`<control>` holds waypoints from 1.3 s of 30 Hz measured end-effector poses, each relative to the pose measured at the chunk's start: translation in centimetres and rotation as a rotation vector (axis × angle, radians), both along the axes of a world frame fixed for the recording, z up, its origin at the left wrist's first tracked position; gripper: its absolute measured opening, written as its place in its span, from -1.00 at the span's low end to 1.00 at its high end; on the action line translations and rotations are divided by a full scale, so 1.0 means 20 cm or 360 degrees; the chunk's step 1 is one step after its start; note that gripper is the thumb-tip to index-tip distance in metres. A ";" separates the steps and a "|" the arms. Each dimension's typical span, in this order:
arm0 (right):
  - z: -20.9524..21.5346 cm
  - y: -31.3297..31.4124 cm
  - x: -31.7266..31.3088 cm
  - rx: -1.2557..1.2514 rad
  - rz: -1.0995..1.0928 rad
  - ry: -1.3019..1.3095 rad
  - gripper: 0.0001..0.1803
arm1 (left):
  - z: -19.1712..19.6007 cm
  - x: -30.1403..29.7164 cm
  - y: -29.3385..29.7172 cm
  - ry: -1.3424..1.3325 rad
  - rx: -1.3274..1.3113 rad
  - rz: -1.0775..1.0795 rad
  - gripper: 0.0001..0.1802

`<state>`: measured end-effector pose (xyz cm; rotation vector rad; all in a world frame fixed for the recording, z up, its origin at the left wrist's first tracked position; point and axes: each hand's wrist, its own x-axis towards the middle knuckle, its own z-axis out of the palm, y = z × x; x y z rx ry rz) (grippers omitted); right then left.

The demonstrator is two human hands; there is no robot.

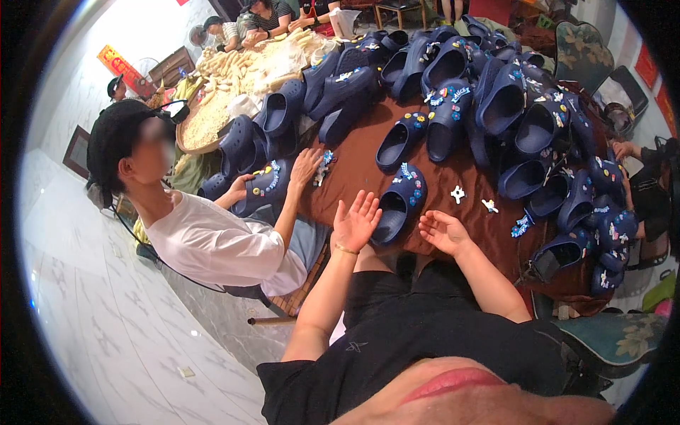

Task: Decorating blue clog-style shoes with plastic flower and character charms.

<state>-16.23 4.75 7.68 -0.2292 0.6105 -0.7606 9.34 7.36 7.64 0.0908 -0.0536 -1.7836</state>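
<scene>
A navy clog [401, 202] with blue and yellow charms on its upper rests on the brown cloth at the table's near edge, between my two hands. My left hand [356, 219] is open, palm up and fingers spread, just left of the clog. To its right, my right hand [444, 231] is open with loosely curled fingers and nothing in them. Beyond the right hand lie a white charm [458, 194], a small white and yellow charm [489, 205] and a blue charm cluster [523, 226]. Another decorated clog [401, 141] sits farther back.
Many navy clogs [501, 99] are heaped across the far and right parts of the brown cloth [354, 152]. At my left, a seated co-worker [219, 234] in white holds a decorated clog [263, 188]. Other people sit behind a pale heap [244, 71]. A chair [613, 338] stands at right.
</scene>
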 end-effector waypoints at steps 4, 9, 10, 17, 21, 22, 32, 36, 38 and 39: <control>-0.03 0.01 -0.03 0.0025 -0.0049 0.0048 -0.85 | -0.01 0.00 0.00 -0.0004 0.0014 -0.0007 -0.44; -0.08 0.01 -0.07 0.0110 -0.0108 0.0092 -0.87 | 0.00 -0.02 0.01 -0.0028 0.0042 -0.0018 -0.46; -0.09 0.01 -0.08 0.0106 -0.0111 0.0091 -0.87 | 0.00 -0.03 0.02 -0.0041 0.0042 -0.0025 -0.46; -0.16 0.04 -0.12 0.0122 -0.0134 0.0115 -0.87 | -0.01 -0.06 0.05 -0.0070 0.0101 -0.0057 -0.50; -0.20 0.03 -0.11 0.0161 -0.0131 0.0145 -0.87 | -0.05 -0.06 0.02 -0.0608 0.0195 0.0016 -0.55; -0.21 0.03 -0.12 0.0169 -0.0149 0.0111 -0.86 | -0.05 -0.08 0.01 -0.0979 0.0279 0.0070 -0.57; -0.24 -0.02 -0.13 0.0191 -0.0137 0.0250 -0.86 | -0.08 -0.16 -0.05 -0.3920 -0.0700 0.0808 -0.35; -0.31 -0.03 -0.10 0.0195 -0.0110 0.0196 -0.85 | -0.17 -0.14 -0.03 -0.4113 -0.0891 0.0409 -0.41; -0.33 -0.03 -0.10 0.0217 -0.0073 0.0210 -0.85 | -0.14 -0.19 0.00 -0.4082 -0.0806 0.0365 -0.46; -0.34 -0.02 -0.09 0.0221 -0.0058 0.0229 -0.85 | -0.14 -0.20 0.03 -0.4095 -0.0806 0.0379 -0.50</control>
